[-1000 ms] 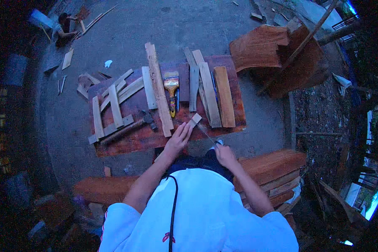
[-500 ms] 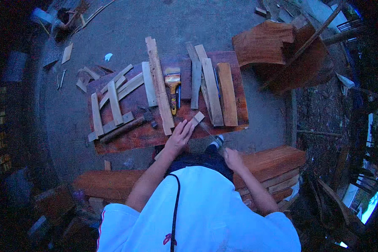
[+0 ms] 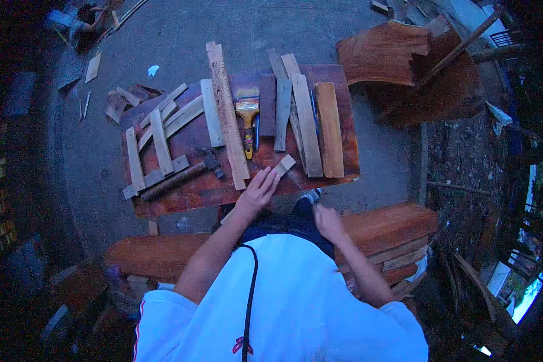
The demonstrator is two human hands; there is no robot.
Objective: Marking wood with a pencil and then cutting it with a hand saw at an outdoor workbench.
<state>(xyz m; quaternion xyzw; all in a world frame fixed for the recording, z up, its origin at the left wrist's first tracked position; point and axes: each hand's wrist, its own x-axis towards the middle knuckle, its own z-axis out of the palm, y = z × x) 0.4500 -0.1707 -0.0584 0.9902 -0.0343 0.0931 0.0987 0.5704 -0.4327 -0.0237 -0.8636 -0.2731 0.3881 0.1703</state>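
Observation:
My left hand (image 3: 258,190) presses down on a short pale wooden strip (image 3: 286,163) at the table's near edge. Its fingers lie together over the strip, and the strip's other end shows below my wrist. My right hand (image 3: 328,222) is closed around the handle of a saw, whose thin blade (image 3: 296,181) slants up to the strip just right of my left fingertips. The handle is hidden in my fist and the blade is blurred. Beyond my left hand lie a broad paintbrush (image 3: 247,117) with a yellow handle and a long rough-edged board (image 3: 226,114).
On the reddish wooden table (image 3: 193,199) are a hammer (image 3: 181,179), several pale slats (image 3: 160,142) and a brown board (image 3: 329,130). A thick wooden bench (image 3: 389,228) runs behind it. Large brown slabs (image 3: 385,54) stand far right. Another person (image 3: 85,27) is far left.
My right hand has shifted a little up and left, toward the strip, along the saw's line. My left hand stays on the strip. The whole view has shifted slightly.

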